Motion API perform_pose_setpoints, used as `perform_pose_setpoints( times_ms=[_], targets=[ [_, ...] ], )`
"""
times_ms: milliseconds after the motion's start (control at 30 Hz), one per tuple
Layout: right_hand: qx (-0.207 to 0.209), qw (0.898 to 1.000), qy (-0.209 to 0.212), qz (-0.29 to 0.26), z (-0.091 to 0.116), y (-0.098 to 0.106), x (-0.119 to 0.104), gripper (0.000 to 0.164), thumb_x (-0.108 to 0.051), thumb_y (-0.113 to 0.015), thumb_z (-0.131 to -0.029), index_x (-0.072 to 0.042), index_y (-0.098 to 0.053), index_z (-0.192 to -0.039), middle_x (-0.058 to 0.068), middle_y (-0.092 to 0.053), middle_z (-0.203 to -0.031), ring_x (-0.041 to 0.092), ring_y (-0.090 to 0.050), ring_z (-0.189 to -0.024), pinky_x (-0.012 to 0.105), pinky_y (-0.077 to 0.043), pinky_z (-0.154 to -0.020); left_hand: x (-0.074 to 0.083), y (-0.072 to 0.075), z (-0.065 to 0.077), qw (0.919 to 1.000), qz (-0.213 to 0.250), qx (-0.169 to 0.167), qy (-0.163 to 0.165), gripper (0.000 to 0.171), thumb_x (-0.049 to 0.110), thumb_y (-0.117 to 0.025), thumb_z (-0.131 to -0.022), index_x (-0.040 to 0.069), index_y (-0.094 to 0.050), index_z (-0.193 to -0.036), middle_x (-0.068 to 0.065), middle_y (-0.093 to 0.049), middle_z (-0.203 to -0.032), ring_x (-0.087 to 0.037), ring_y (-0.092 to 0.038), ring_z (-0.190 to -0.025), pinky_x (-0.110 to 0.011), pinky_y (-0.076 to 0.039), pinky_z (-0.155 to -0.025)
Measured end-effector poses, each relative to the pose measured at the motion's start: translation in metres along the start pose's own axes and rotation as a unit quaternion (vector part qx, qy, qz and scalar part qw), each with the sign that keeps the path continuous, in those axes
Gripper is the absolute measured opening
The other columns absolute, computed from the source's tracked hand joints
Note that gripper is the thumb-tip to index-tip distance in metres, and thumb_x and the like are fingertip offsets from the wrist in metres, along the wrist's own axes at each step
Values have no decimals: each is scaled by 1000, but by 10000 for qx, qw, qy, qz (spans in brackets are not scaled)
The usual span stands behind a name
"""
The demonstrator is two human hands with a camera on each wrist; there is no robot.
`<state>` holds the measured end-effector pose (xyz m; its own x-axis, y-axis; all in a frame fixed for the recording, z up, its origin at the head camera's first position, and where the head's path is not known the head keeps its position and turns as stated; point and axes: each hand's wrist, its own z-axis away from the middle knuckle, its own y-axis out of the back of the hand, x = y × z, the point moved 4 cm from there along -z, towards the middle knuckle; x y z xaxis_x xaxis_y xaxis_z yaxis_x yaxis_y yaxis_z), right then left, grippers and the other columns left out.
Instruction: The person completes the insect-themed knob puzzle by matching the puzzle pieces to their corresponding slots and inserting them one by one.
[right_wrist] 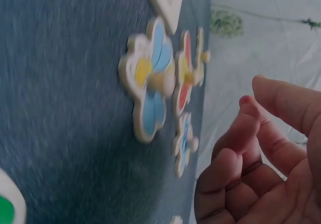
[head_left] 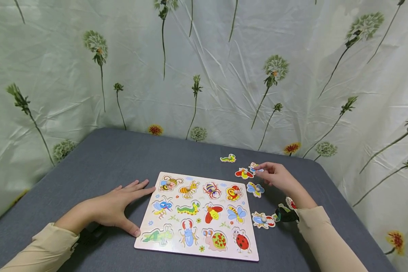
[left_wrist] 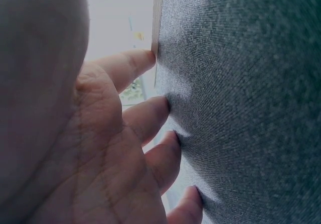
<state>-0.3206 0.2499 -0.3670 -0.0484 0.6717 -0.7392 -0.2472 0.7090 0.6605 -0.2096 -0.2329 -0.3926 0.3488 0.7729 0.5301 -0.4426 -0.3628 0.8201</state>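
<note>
The wooden insect puzzle board (head_left: 187, 247) lies flat on the table. My left hand (head_left: 117, 207) rests at its left edge with fingers spread, the thumb on the lower left corner and the index fingertip at the side. In the left wrist view, an index fingertip (left_wrist: 148, 58) meets the board's edge. My right hand (head_left: 278, 176) reaches over a small blue mosquito piece (head_left: 253, 166), its fingertips overlapping it in the head view. The right wrist view shows thumb and fingers apart and nothing between them, with the mosquito piece (right_wrist: 183, 146) lying on the table.
Near the right hand lie a red-winged insect piece (head_left: 244, 173), a blue-winged dragonfly piece (head_left: 255, 189) and a caterpillar piece (head_left: 228, 158). A stag beetle piece (head_left: 263, 220) and a ladybug piece (head_left: 290, 203) lie by the right wrist. Knobbed pieces fill the board's top row. A floral curtain (head_left: 139, 75) hangs behind.
</note>
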Motion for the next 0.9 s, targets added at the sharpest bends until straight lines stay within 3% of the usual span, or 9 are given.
perform_pose_setpoints(
  times_ms=[267, 500, 900],
  targets=[
    [139, 9990, -369, 197, -15, 6, 16, 44, -25, -63, -110, 4, -58, -143, 13, -68, -106, 23, -61, -90, 34, -55, -75, -1, 1, 0, 10000, 19, -19, 5, 124, 60, -95, -70, 23, -33, -171, -23, -18, -179, -59, -13, -162, -86, -11, -120],
    [186, 9988, -372, 240, -26, 8, 26, 42, -23, -61, -111, 2, -58, -144, 19, -69, -112, 25, -62, -94, 33, -52, -75, -1, 0, 0, 10000, 14, -51, 23, 124, 61, -95, -70, 23, -33, -171, -23, -18, -179, -58, -13, -162, -86, -11, -120],
    [-102, 9979, -619, -163, -38, 14, 41, 47, -23, -60, -111, -2, -55, -153, 16, -63, -121, 27, -56, -104, 34, -47, -83, 0, 0, 0, 10000, 39, -22, 7, 125, 60, -95, -69, 22, -33, -171, -23, -18, -179, -58, -13, -162, -86, -11, -120]
  ],
)
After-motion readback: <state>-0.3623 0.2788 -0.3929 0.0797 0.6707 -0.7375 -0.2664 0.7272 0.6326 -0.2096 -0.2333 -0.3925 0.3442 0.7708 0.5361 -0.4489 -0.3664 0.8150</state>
